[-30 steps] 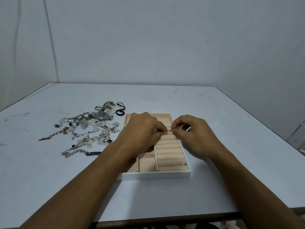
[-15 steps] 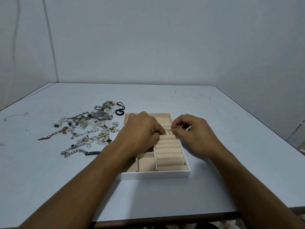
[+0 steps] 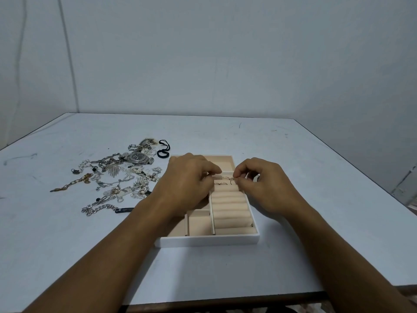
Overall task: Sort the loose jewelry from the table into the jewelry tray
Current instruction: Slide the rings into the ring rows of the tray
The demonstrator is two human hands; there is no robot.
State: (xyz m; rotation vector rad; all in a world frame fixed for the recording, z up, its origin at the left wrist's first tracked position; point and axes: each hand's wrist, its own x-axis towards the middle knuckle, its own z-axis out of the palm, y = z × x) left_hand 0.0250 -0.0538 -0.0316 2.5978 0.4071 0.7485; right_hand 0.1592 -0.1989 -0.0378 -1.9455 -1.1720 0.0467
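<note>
A white jewelry tray [image 3: 209,241] with beige lining and ring rolls lies in front of me. Both hands hover over its far end. My right hand [image 3: 264,184] pinches a thin gold ring [image 3: 232,180] at the top ring roll. Beside it, a second thin ring [image 3: 223,178] stands in the same slot. My left hand [image 3: 189,177] has its fingers curled over the tray's left side, the fingertips close to the rings; what they hold is hidden. A heap of loose jewelry [image 3: 117,177] lies on the table to the left of the tray.
The heap holds a silver watch [image 3: 136,157], chain bracelets [image 3: 99,208], a gold chain [image 3: 72,182] and black cord loops [image 3: 163,152]. The table's near edge [image 3: 225,300] is close below my forearms. A wall stands behind the table.
My hands have drawn slightly apart. The ring that both hands pinched between them now sits at the top ring roll, held only by my right fingertips.
</note>
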